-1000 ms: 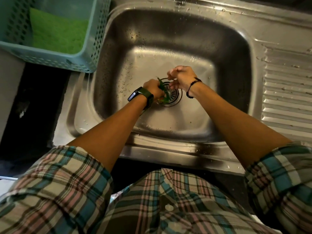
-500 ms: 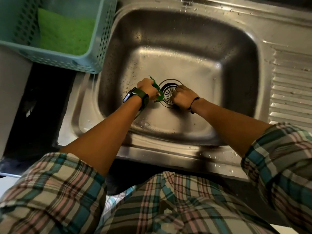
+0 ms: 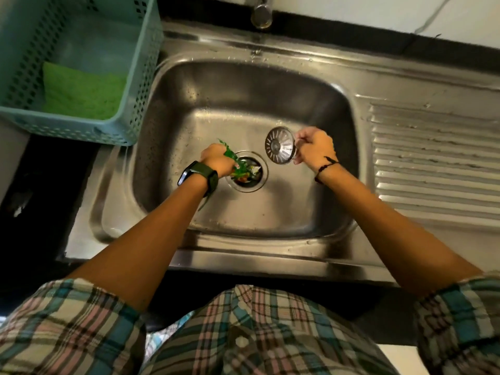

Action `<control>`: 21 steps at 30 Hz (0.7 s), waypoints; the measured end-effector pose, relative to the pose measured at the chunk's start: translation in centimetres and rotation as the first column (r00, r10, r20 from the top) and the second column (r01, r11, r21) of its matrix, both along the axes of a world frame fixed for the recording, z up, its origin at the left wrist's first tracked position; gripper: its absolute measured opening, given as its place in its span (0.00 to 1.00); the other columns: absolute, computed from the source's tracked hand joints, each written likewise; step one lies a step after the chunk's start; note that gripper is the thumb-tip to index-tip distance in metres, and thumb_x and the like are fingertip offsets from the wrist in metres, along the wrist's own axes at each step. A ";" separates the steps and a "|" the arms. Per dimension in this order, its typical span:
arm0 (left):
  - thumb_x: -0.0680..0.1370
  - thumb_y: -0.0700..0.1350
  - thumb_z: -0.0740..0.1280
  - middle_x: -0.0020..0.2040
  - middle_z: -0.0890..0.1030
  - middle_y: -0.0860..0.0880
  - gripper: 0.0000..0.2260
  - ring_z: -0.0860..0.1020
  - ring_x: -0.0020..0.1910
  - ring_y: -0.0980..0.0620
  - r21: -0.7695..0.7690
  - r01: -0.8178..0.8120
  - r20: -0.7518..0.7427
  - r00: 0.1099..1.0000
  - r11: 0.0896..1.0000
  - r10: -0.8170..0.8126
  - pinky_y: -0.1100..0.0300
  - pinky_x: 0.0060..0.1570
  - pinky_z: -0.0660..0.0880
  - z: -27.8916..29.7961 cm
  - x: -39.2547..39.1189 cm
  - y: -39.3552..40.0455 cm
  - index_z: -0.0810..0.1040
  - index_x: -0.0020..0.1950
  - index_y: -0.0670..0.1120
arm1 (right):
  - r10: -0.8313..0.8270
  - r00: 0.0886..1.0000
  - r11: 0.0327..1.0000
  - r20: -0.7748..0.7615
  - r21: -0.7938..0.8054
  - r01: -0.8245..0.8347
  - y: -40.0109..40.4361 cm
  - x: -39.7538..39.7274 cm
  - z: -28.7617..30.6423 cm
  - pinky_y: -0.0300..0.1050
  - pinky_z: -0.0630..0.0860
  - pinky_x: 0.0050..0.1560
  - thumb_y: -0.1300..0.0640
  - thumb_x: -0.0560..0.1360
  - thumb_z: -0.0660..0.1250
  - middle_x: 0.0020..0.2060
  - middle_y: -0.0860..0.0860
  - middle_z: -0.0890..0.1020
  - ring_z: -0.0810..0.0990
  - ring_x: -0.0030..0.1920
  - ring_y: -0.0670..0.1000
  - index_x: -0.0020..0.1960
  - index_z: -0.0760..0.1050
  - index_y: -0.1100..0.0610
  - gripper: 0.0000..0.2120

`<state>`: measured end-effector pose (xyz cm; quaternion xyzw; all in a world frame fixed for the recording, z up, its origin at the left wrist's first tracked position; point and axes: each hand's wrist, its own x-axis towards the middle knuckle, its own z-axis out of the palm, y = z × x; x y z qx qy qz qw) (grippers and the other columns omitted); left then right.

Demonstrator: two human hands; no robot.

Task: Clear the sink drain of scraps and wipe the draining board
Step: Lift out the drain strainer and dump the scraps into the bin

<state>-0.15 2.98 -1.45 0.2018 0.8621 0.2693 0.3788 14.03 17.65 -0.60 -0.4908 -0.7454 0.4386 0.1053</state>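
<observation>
Head view, looking down into a stainless-steel sink. At centre frame we see the open drain, with mixed scraps lying in its mouth. The left hand sits at the drain's left edge, its fingers closed around a bunch of green scraps that trails down to the opening; a dark watch is on that wrist. Just right of the drain and raised clear of it, the right hand pinches the round metal strainer by its right rim, the slotted disc tilted toward the camera; a thin black cord bracelet circles this wrist. The ribbed draining board fills the right of the frame, wet in places. At upper left, a teal perforated basket holds a green cloth. The tap spout appears at top centre.
</observation>
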 end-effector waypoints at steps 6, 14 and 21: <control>0.73 0.39 0.68 0.51 0.81 0.37 0.07 0.79 0.52 0.40 0.014 0.072 -0.077 0.995 0.997 -0.071 0.53 0.49 0.74 -0.2 1.5 0.9 0.79 0.49 0.38 | -0.324 0.927 0.942 -0.188 -0.152 0.298 3.2 8.8 6.1 0.34 0.72 0.18 0.70 0.75 0.59 0.19 0.49 0.75 0.72 0.15 0.41 0.31 0.71 0.57 0.16; 0.73 0.37 0.67 0.53 0.80 0.34 0.10 0.78 0.54 0.36 0.073 0.089 -0.048 0.995 0.993 -0.086 0.45 0.56 0.75 -0.3 4.4 1.5 0.77 0.53 0.34 | -0.488 0.868 0.872 0.087 0.093 0.481 6.2 18.0 7.3 0.36 0.73 0.18 0.71 0.74 0.59 0.25 0.53 0.74 0.74 0.19 0.47 0.29 0.70 0.55 0.18; 0.73 0.34 0.66 0.55 0.79 0.34 0.10 0.77 0.56 0.37 0.088 -0.004 -0.010 1.000 0.996 0.005 0.43 0.58 0.75 0.6 3.4 0.8 0.75 0.54 0.34 | -0.434 0.833 0.859 0.344 0.437 0.267 6.3 18.5 7.3 0.53 0.77 0.43 0.67 0.73 0.60 0.43 0.70 0.82 0.81 0.45 0.66 0.43 0.79 0.72 0.11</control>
